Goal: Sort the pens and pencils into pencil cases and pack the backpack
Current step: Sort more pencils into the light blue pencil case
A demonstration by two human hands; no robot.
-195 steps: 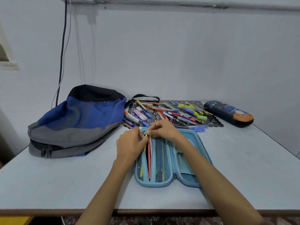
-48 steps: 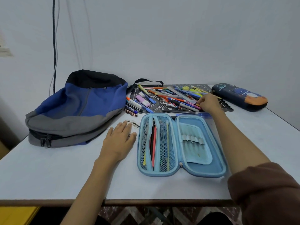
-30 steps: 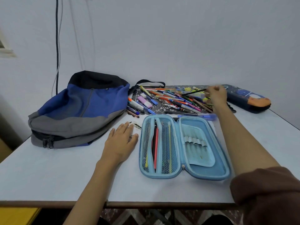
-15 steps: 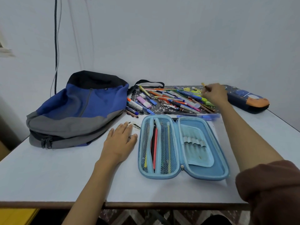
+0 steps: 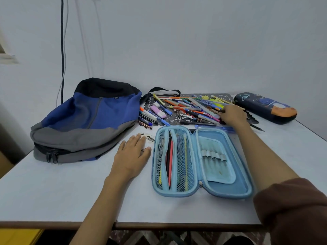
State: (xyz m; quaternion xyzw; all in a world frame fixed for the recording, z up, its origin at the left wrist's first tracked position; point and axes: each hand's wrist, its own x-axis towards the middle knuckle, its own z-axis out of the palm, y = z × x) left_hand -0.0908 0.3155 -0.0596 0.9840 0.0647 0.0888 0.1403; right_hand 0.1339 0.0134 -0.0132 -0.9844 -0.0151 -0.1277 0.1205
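— While the left hand (image 5: 131, 156) is lying flat on the surface (image 5: 53, 191), what is the right hand (image 5: 231, 115) doing?
— Touching the pen pile (image 5: 185, 107), grip unclear; the blue pencil case (image 5: 221, 189) is lying open between them.

Open light-blue pencil case (image 5: 228, 189) flat, pencils (image 5: 170, 161) in its mesh side; loose pen pile (image 5: 185, 107) behind; blue-grey backpack (image 5: 88, 121) left.

The right hand (image 5: 231, 114) covers part of the pen pile (image 5: 185, 107) at centre right; whether its fingers pinch anything cannot be told.
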